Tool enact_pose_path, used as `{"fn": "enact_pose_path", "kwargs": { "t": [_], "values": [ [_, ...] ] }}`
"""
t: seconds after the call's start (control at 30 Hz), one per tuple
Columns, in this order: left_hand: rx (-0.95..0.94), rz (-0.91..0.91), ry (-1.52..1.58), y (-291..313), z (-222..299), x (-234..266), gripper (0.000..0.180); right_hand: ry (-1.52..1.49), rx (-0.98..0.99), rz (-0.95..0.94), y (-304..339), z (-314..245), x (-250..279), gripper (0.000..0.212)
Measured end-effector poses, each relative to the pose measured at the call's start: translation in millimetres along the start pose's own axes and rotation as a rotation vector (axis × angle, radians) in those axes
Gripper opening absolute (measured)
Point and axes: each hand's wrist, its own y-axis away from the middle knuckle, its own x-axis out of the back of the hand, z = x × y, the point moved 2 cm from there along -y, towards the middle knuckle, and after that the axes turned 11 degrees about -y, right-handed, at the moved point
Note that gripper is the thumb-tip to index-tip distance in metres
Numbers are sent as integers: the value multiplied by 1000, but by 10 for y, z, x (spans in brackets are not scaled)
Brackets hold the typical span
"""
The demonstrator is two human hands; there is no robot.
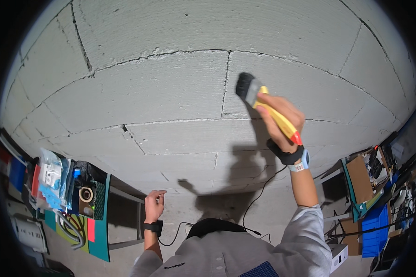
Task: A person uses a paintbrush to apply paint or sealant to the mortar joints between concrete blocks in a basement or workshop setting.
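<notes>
In my right hand (282, 117) is a paintbrush (275, 115) with a yellow handle, a red end, a metal band and dark bristles. My fingers are wrapped round its handle, and the bristles point up and left. Right behind it stands a pale block wall (180, 92) with cracked joints; whether the bristles touch it I cannot tell. A vertical joint runs just left of the brush. Down at the left, my left hand (155, 205) hangs near the foot of the wall, holding nothing, with its fingers partly stretched out.
A green-topped table (99, 240) at the left carries plastic bags (53, 175), a tape roll (85, 194) and a grey hose (71, 231). Another table (356, 203) with a cardboard box stands at the right, beside a blue bin (375, 231). Black cables (254, 205) hang from my wrists.
</notes>
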Motion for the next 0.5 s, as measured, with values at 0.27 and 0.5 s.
{"fn": "enact_pose_path", "kwargs": {
  "t": [0.27,0.5],
  "values": [
    [59,-37,-22,5,-107,-43,17,202,106,119,165,-64,344,22],
    [-60,-46,-4,-186,55,-140,16,211,-113,150,247,220,626,21]
  ]
}}
